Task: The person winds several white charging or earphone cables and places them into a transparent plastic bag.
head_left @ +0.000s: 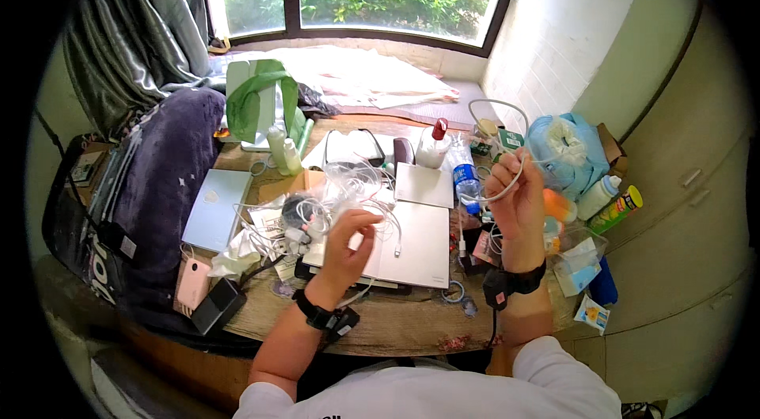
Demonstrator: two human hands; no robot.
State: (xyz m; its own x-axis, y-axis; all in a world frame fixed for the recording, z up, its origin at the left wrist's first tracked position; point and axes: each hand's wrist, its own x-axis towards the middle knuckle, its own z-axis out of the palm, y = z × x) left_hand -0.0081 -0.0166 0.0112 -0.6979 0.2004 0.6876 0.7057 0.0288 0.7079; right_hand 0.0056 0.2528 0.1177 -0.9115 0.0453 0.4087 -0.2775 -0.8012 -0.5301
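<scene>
Your right hand grips a curved white cable toward the wooden table's right edge; your left hand, half open, hovers by tangled cables.

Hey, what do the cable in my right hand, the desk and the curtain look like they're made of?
Cable: probably a plastic or rubber sheath, pale and smooth, since it bends in an even curve. Desk: wood or wood-look laminate, going by its brown, grain-like streaks; I can't tell which. Curtain: likely satin-like fabric, silver-grey, with shiny hanging folds.
</scene>
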